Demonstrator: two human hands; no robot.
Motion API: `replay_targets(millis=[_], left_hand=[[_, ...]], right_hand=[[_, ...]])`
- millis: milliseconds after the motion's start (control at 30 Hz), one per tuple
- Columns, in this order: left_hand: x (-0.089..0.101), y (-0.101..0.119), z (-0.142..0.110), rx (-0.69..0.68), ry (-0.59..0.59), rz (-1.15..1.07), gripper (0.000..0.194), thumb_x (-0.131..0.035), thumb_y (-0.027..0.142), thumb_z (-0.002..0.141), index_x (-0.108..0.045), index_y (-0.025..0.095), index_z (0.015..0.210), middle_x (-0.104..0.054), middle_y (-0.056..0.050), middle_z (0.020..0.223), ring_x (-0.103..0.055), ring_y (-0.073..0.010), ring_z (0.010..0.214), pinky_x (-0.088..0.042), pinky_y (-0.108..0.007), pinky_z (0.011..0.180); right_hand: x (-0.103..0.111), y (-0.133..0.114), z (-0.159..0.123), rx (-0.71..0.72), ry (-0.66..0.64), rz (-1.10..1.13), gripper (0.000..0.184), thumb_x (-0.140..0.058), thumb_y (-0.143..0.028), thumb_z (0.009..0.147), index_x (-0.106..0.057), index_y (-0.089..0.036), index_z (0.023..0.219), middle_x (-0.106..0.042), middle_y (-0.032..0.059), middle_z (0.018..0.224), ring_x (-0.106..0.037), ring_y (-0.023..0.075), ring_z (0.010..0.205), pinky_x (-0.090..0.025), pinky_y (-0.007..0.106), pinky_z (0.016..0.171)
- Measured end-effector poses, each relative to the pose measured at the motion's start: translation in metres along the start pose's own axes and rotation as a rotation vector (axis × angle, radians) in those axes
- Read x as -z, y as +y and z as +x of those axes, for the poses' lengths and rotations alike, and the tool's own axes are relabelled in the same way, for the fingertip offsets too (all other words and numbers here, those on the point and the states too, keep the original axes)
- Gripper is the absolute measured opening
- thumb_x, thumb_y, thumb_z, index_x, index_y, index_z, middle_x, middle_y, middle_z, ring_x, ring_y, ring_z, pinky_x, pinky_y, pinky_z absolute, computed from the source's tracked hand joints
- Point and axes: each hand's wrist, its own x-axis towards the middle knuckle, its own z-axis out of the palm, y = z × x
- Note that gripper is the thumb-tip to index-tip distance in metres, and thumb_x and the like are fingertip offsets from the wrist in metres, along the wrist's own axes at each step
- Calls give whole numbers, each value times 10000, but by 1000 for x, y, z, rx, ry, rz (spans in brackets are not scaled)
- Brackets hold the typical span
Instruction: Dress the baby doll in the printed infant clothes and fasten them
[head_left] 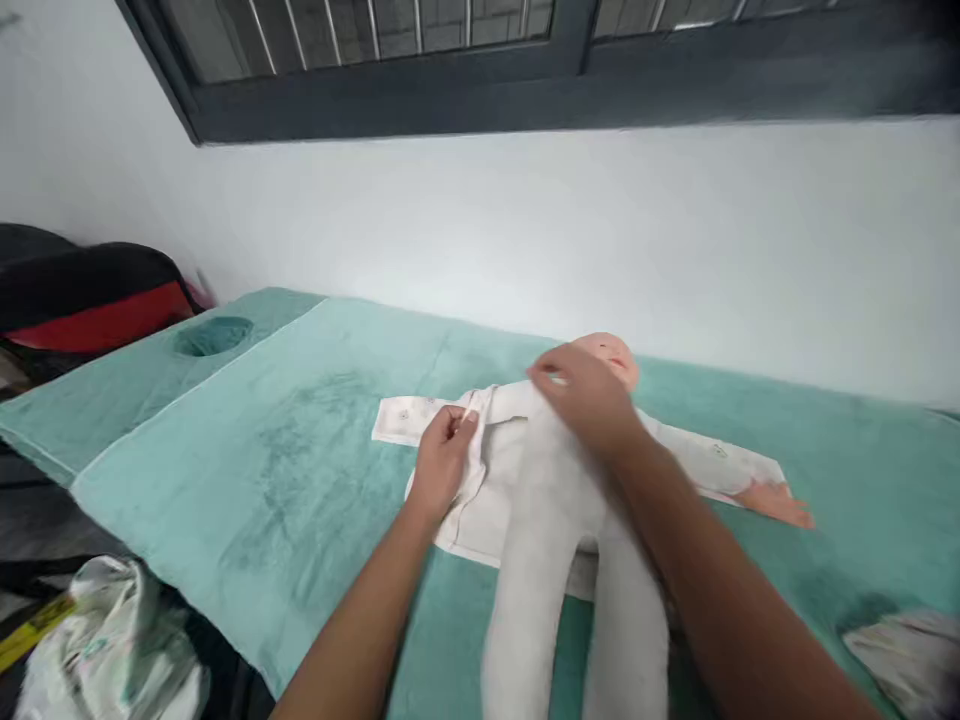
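Observation:
A baby doll (607, 350) lies on its back on a green padded mat, its head toward the wall. White footless-looking leggings (536, 540) cover its legs and belly. Under and around its upper body spreads a white baby shirt (480, 510) with small prints, its front open on the left. My left hand (446, 455) pinches the shirt's left front edge between thumb and fingers. Over the doll's upper chest, just below the face, hovers my right hand (585, 395), its thumb and fingertips pressed together; anything between them is hidden. The doll's hand (772, 500) sticks out of the right sleeve.
The green mat (225, 480) runs along a white wall under a dark window frame (375, 95). A black and red bag (97, 300) stands at the far left. Crumpled printed cloth (112, 650) lies lower left, and a greyish cloth (911, 655) lower right.

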Motion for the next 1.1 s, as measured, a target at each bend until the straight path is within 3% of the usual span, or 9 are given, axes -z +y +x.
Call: replay_targets(millis=[100, 167, 300, 433, 567, 733, 867, 1000, 1100], left_hand=[[2, -2, -1, 38, 64, -33, 318, -567, 487, 851, -562, 182, 758, -431, 51, 638, -394, -95, 604, -351, -198, 580], [3, -1, -2, 53, 64, -31, 314, -567, 489, 847, -575, 184, 771, -449, 47, 642, -410, -101, 607, -356, -202, 581], [0, 11, -5, 48, 42, 20, 299, -556, 483, 856, -619, 191, 859, -544, 24, 733, -467, -118, 684, -378, -213, 630], [-14, 36, 1, -24, -17, 94, 277, -543, 449, 871, -637, 188, 884, -585, 7, 808, -495, -129, 762, -391, -228, 702], [-38, 53, 15, -53, -97, 139, 264, -512, 428, 880, -599, 189, 807, -499, 35, 687, -428, -112, 657, -356, -227, 628], [-48, 64, 22, -127, -127, 363, 243, -484, 381, 885, -601, 195, 782, -541, 35, 698, -466, -119, 685, -350, -233, 637], [-40, 105, -9, -53, -279, 536, 250, -513, 369, 863, -633, 188, 739, -614, 16, 713, -531, -130, 665, -369, -240, 595], [-36, 151, -53, 121, -703, 307, 285, -510, 421, 882, -665, 239, 1037, -691, 4, 811, -606, -121, 575, -433, -234, 513], [-34, 146, -65, 38, -603, 225, 307, -492, 408, 909, -649, 244, 1116, -716, -18, 872, -665, -144, 700, -518, -254, 619]], right_hand=[[49, 56, -4, -330, -84, -226, 472, -377, -554, 891, -669, -216, 738, -697, 84, 916, -624, 268, 874, -446, 360, 736], [65, 88, -7, -506, -274, -299, 599, -319, -659, 878, -677, -204, 723, -699, 124, 926, -637, 309, 865, -452, 411, 748], [58, 117, -12, -426, -463, -134, 652, -332, -702, 866, -730, -187, 831, -705, 140, 1059, -636, 338, 990, -456, 412, 850], [47, 107, -17, -365, -464, 113, 688, -347, -733, 855, -751, -182, 935, -703, 115, 1124, -642, 332, 1012, -472, 372, 851], [47, 88, -20, -207, -462, 277, 629, -392, -714, 858, -749, -209, 977, -713, 51, 1115, -642, 314, 1003, -470, 354, 857], [29, 68, -20, -63, -392, 284, 546, -441, -684, 862, -702, -251, 1068, -678, 39, 1190, -600, 297, 1085, -435, 361, 919], [18, 67, -21, -78, -400, 301, 496, -410, -645, 898, -675, -250, 1036, -692, 54, 1124, -620, 257, 997, -446, 346, 862], [22, 71, -22, -69, -426, 356, 488, -393, -638, 909, -663, -245, 1014, -693, 44, 1103, -619, 240, 967, -451, 327, 820], [29, 78, -26, -73, -442, 348, 481, -396, -624, 910, -655, -252, 1068, -670, 38, 1177, -601, 243, 1032, -438, 327, 865]])
